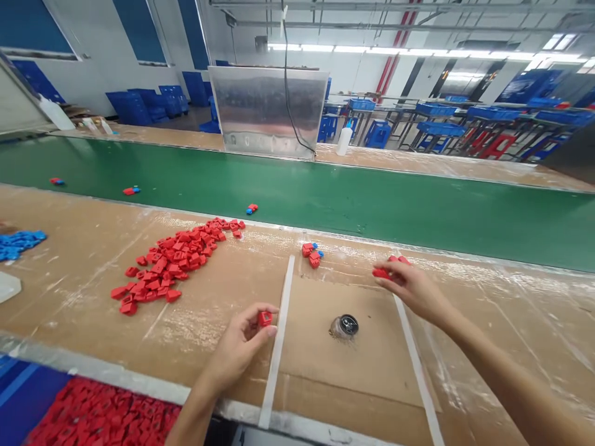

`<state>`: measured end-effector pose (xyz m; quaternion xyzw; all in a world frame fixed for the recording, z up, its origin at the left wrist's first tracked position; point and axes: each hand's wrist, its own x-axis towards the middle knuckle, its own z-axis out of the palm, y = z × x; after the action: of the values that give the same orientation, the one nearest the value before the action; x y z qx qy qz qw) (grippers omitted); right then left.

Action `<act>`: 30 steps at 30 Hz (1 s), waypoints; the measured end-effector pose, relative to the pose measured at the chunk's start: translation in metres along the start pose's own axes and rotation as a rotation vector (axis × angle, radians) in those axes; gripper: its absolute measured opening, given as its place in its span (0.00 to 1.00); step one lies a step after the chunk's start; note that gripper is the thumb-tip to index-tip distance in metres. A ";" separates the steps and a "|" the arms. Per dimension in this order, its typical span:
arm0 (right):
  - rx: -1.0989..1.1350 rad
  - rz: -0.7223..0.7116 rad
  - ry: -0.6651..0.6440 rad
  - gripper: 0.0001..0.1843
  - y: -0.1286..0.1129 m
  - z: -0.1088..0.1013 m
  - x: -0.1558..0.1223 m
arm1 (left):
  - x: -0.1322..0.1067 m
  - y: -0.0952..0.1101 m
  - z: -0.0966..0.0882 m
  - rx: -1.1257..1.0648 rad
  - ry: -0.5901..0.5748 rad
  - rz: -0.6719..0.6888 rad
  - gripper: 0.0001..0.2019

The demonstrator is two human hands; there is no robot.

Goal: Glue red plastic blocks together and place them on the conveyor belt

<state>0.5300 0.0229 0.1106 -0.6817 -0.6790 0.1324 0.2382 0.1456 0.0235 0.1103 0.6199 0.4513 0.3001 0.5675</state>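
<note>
My left hand (237,347) is closed on a small red plastic piece (264,319), held between fingers and thumb with its hollow side showing. Over at the right, my right hand (409,288) pinches another red plastic piece (381,273). More red shows just behind those fingers, partly hidden by them. Between the hands, a small round jar with a black rim (348,324) stands on a cardboard sheet (316,359). Beyond the sheet lie two red pieces with blue parts (315,259) joined to them.
A heap of red pieces (176,257) lies to the left, with blue pieces (21,243) farther left. Behind the bench runs a green conveyor belt (372,204) carrying several red-and-blue pieces. A bin of red pieces (102,415) sits below the front edge. White strips (279,334) flank the cardboard.
</note>
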 end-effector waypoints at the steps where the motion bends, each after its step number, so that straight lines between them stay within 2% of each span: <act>1: 0.051 0.019 0.016 0.24 0.003 -0.002 -0.024 | -0.002 0.001 0.008 -0.041 -0.035 0.005 0.15; 5: 0.362 0.211 0.057 0.28 0.019 -0.001 -0.098 | -0.006 0.001 0.034 -0.118 -0.124 0.028 0.15; 7: 0.431 0.291 0.027 0.29 0.026 -0.001 -0.117 | -0.005 -0.001 0.045 -0.133 -0.168 0.022 0.17; 10: 0.484 0.356 -0.014 0.31 0.029 -0.005 -0.129 | -0.005 -0.002 0.060 -0.130 -0.240 0.013 0.18; 14: 0.499 0.321 -0.052 0.30 0.017 -0.010 -0.127 | -0.005 0.000 0.078 -0.092 -0.285 0.071 0.15; 19: 0.501 0.267 -0.086 0.31 -0.012 -0.012 -0.112 | -0.005 -0.001 0.088 0.049 -0.254 0.166 0.15; 22: 0.465 0.215 -0.095 0.27 -0.029 -0.013 -0.099 | -0.006 -0.010 0.083 0.131 -0.209 0.168 0.16; 25: 0.399 0.092 -0.101 0.20 -0.042 -0.013 -0.087 | -0.008 -0.020 0.072 0.192 -0.125 0.150 0.17; 30: 0.232 -0.076 -0.112 0.18 -0.061 -0.013 -0.073 | -0.013 -0.026 0.063 0.135 -0.098 0.086 0.17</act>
<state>0.4807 -0.0531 0.1417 -0.6149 -0.6965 0.2391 0.2820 0.1898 -0.0171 0.0756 0.6896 0.4152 0.2624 0.5322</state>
